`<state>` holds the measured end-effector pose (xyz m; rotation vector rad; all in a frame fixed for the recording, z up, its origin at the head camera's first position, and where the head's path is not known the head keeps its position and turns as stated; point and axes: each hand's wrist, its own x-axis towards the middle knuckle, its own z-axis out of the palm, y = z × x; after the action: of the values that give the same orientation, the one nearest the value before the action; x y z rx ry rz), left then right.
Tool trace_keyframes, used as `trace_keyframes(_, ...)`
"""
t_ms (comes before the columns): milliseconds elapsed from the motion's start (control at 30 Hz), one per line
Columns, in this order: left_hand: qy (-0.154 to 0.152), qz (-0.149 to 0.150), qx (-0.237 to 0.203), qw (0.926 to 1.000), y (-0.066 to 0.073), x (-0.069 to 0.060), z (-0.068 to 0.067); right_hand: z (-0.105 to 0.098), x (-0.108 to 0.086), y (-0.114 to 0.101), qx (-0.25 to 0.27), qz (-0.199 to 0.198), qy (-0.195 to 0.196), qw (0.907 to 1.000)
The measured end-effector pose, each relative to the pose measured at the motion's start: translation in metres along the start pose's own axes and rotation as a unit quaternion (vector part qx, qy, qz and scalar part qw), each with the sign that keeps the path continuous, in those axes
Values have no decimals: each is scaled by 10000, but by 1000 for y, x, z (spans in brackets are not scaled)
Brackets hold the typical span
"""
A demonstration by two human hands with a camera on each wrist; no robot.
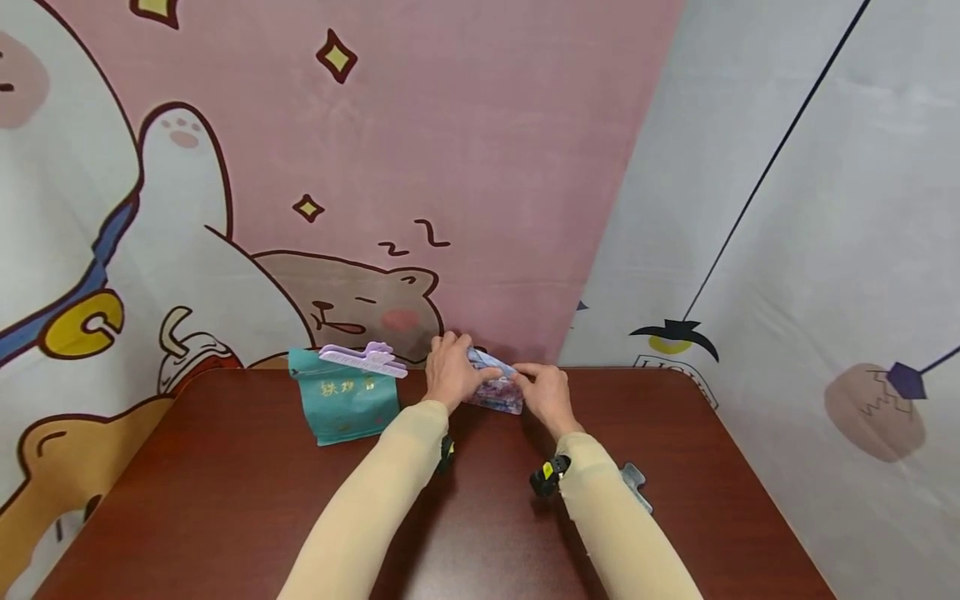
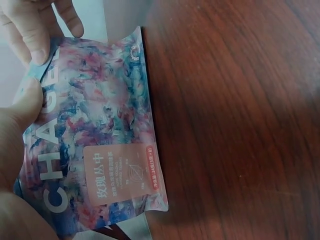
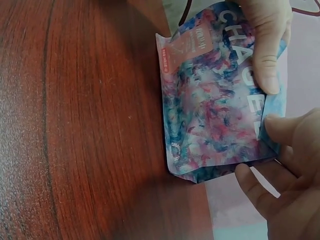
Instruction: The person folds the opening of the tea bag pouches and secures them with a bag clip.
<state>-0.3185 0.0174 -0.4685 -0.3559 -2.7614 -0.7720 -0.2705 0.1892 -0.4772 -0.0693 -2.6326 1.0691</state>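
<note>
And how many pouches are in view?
2. The teal pouch is left of centre at the back of the table, a lavender clip at its top; the blue-and-pink CHAGEE pouch is gripped by the left hand and right hand. The forearms could hide another.

Head view forward-down, wide; wrist views close, both showing pouch [image 2: 102, 115].

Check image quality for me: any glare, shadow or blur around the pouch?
Head: soft sheen and dark shadows on the table. Left wrist: dull light, yet large lettering on the pouch reads clearly. Right wrist: pale glare at the table's left edge, shadow near the pouch, label fine print too soft to read.
</note>
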Motion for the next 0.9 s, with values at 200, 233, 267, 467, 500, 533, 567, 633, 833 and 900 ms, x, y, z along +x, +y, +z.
trace_keyframes(200,-64,26,20,10000,0,0,0,0,1,-1,-75,-51,232,9997)
trace_keyframes(233,-58,9,20,10000,0,-1,0,0,1,-1,-81,-55,223,9997)
trace_keyframes(267,-40,-4,20,10000,0,-1,0,0,0,-1,-86,-57,205,9997)
trace_keyframes(467,33,-34,-16,10000,1,-1,0,-1,0,0,-89,-46,-35,9999)
trace_keyframes(500,36,-35,-26,10000,1,-1,1,-1,0,1,-84,-51,-85,9999)
trace_keyframes(533,40,-36,-41,10000,1,0,1,-1,1,1,-72,-57,-136,9999)
trace_keyframes(567,40,-37,-66,10000,1,0,1,-2,1,2,-55,-60,-188,9998)
trace_keyframes(633,50,-47,-90,9999,1,0,1,-2,1,3,9,-65,-270,9996)
trace_keyframes(833,51,-70,-101,9999,1,1,2,-5,0,4,127,-74,-368,9992)
trace_keyframes(900,28,-85,-111,9999,1,1,2,-6,-1,4,128,-77,-383,9992)
